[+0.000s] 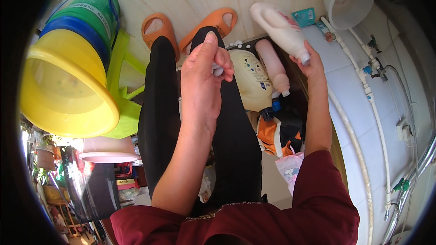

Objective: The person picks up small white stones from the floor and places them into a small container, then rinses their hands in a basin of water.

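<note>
My left hand is closed above my knees, thumb on top. Small whitish rounded pieces show between its curled fingers; what they are I cannot make out. Off to the right, my right hand grips a white plastic bottle with a moulded handle by its narrow capped end. The bottle tilts, its broad end pointing up and left. Beside it stand a large cream-coloured bottle with a dark cap and a slim pale pink bottle. Several small white pieces lie behind the cream bottle.
A yellow basin, a blue one and a green bucket are stacked on a lime-green stool at left. White pipes run along the right wall, below a translucent bucket. An orange-and-black bag lies near my right arm.
</note>
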Available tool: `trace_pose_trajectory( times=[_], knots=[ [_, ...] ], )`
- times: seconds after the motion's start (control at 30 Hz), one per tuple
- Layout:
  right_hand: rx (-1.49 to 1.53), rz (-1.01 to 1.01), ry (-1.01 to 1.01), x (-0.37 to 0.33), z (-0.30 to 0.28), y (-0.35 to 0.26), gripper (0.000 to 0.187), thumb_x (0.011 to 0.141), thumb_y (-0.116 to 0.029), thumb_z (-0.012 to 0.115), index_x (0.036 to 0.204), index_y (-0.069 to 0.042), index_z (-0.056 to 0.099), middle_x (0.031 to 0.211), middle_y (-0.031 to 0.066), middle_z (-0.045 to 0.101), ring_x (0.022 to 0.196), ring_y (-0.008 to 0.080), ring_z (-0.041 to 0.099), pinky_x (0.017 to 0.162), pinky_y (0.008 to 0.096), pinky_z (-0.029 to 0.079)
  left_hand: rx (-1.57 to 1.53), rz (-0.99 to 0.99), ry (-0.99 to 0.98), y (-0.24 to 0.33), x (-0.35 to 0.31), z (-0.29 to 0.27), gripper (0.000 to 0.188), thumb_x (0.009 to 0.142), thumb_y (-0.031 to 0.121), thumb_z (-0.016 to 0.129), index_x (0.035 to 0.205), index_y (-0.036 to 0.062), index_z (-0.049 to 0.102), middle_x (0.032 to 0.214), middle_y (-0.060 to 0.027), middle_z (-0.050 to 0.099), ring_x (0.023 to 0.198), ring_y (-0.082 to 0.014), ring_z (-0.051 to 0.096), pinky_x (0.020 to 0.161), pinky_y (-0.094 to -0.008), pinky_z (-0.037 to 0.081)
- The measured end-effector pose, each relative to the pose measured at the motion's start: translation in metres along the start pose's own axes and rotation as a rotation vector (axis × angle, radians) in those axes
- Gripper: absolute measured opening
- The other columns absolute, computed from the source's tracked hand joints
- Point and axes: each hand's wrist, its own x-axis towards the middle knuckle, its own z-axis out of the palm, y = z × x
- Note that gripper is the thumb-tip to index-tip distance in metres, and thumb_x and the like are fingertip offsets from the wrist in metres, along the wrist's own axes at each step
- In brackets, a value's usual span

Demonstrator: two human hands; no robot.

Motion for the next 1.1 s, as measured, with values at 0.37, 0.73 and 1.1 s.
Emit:
trace_pose_trajectory(
  times=[0.37,0.73,1.1],
  knots=[
    [0.121,-0.304,0.239,0.019,0.02,-0.001,0.039,0.087,-0.034,0.049,0.11,-0.003,0.05,0.097,0.0209,0.059,0.07,0.0451,0.06,0.04,0.0323,0.052,-0.02,0.02,0.008,-0.024,-0.002,-0.012,0.034,0.093,0.027,0.048,0.065,0.0086,0.042,0.063,-0.004,0.045,0.06,-0.0153,0.046,0.056,-0.0265,0.036],
    [0.122,-0.317,0.306,0.015,0.025,-0.007,0.038,0.088,-0.03,0.05,0.115,-0.004,0.047,0.107,0.0201,0.054,0.077,0.04,0.059,0.049,0.0406,0.054,-0.034,0.057,0.012,-0.039,-0.015,-0.039,0.034,0.093,0.027,0.047,0.067,0.0067,0.044,0.066,-0.0056,0.048,0.062,-0.0155,0.047,0.057,-0.0279,0.038],
    [0.463,-0.455,-0.088,0.059,0.027,0.116,0.046,0.092,-0.038,0.037,0.118,0.0,0.043,0.122,0.0187,0.047,0.106,0.0373,0.052,0.087,0.0479,0.044,0.171,-0.107,0.049,-0.147,-0.048,-0.079,0.038,0.092,0.033,0.048,0.062,0.0103,0.041,0.059,-0.0032,0.046,0.056,-0.0135,0.047,0.054,-0.0262,0.036]
  ],
)
